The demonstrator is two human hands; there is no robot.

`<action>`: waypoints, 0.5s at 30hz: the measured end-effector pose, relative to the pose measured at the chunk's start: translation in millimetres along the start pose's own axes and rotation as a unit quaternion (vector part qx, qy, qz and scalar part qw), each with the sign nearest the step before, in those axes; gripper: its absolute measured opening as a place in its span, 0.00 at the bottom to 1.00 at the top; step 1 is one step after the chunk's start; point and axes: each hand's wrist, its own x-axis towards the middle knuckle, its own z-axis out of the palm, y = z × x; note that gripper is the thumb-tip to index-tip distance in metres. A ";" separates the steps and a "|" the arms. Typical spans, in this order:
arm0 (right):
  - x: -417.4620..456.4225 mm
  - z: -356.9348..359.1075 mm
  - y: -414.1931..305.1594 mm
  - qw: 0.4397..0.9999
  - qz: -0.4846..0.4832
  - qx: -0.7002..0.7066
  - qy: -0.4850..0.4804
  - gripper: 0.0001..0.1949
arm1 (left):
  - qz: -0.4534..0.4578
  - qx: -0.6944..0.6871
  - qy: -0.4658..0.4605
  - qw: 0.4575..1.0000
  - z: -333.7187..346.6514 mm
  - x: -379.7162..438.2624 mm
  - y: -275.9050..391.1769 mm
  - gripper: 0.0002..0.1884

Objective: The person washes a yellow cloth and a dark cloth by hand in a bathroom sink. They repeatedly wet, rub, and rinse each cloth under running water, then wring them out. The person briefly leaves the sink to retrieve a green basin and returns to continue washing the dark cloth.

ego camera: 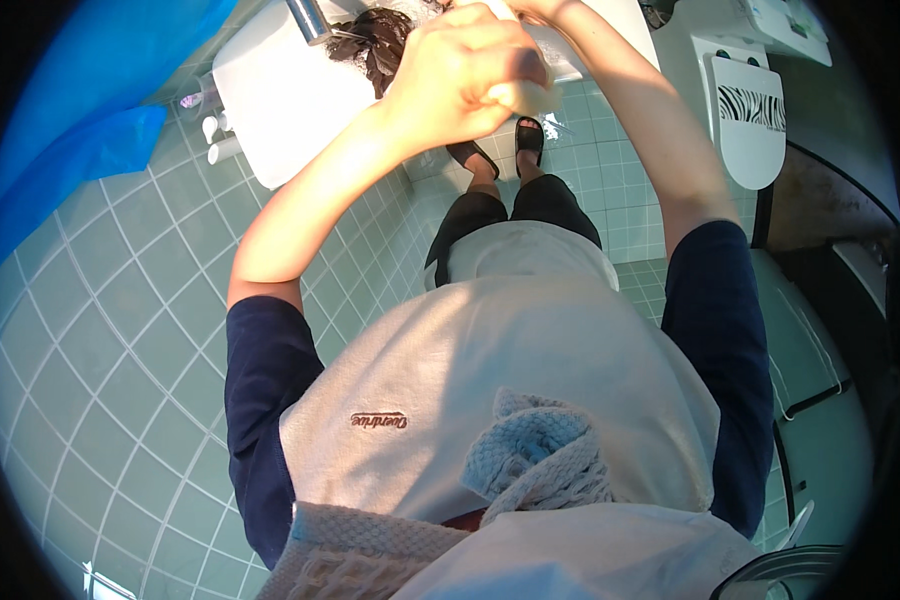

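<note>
Over the front edge of a white washbasin (300,97), my left hand (461,79) is closed around a pale yellowish, wet-looking thing (529,96). My fingers cover most of it, so I cannot tell whether it is cloth or sponge. Close beside it at the top rim of the view is my right hand (544,7), partly cut off; its grip cannot be made out. In the basin lies a dark, wet bunched cloth (379,45) with suds around it. A chrome faucet (311,21) reaches over the basin to the left of that cloth.
A toilet with a zebra-striped lid (750,142) stands to the right. Blue sheeting (82,97) hangs at the left. Small white containers (223,148) stand beside the basin. My sandalled feet (529,139) are on green tiled floor. A light-coloured towel (540,457) hangs on my chest.
</note>
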 end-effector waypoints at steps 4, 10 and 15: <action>-18.0 -13.9 -28.4 0.982 0.124 0.136 0.030 0.10 | -0.008 0.004 -0.079 0.997 6.7 -8.6 13.1 0.15; -24.0 -13.4 -52.8 0.986 0.151 -0.053 -0.037 0.10 | 0.005 -0.027 -0.154 0.988 14.1 -22.6 18.7 0.16; -24.8 5.3 -60.9 0.987 0.130 -0.093 -0.002 0.08 | 0.022 -0.018 -0.163 0.986 10.5 -36.7 24.5 0.15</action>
